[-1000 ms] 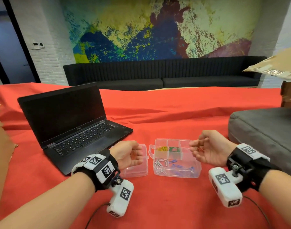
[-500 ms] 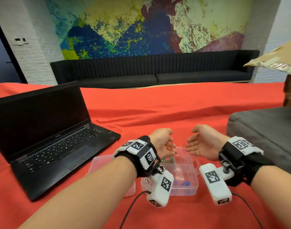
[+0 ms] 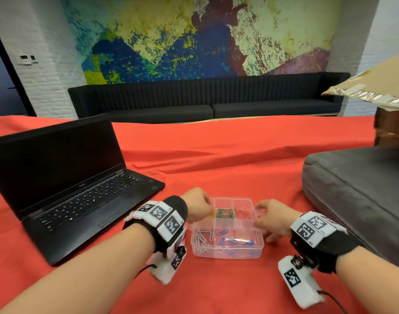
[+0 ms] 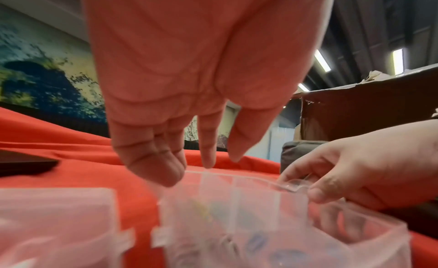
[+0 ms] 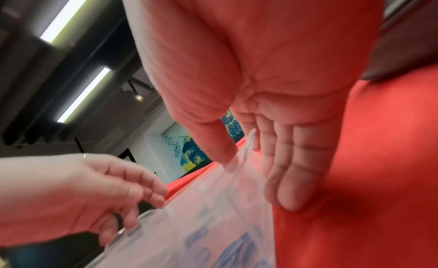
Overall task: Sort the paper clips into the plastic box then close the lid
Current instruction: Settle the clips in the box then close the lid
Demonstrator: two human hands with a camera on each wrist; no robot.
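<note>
The clear plastic box [image 3: 227,252] sits open on the red cloth. Its compartments hold yellow, green [image 3: 224,213], red [image 3: 243,214], silver [image 3: 202,237] and blue paper clips [image 3: 233,240]. My left hand [image 3: 199,206] hovers over the box's back left corner, fingers hanging loosely down [image 4: 208,159], and I see nothing in them. My right hand [image 3: 262,217] is at the box's right side and pinches its clear tab [image 4: 294,185] between thumb and finger. The open lid [image 4: 54,215] lies left of the box, mostly hidden behind my left wrist in the head view.
An open black laptop [image 3: 76,182] stands to the left of the box. A grey cushion [image 3: 361,196] lies close on the right, with a cardboard box [image 3: 391,123] behind it. Red cloth [image 3: 228,159] stretches beyond the plastic box.
My left hand has moved right, from beside the lid to above the box's back left corner. My right hand has dropped to the box's right side and taken hold of its tab.
</note>
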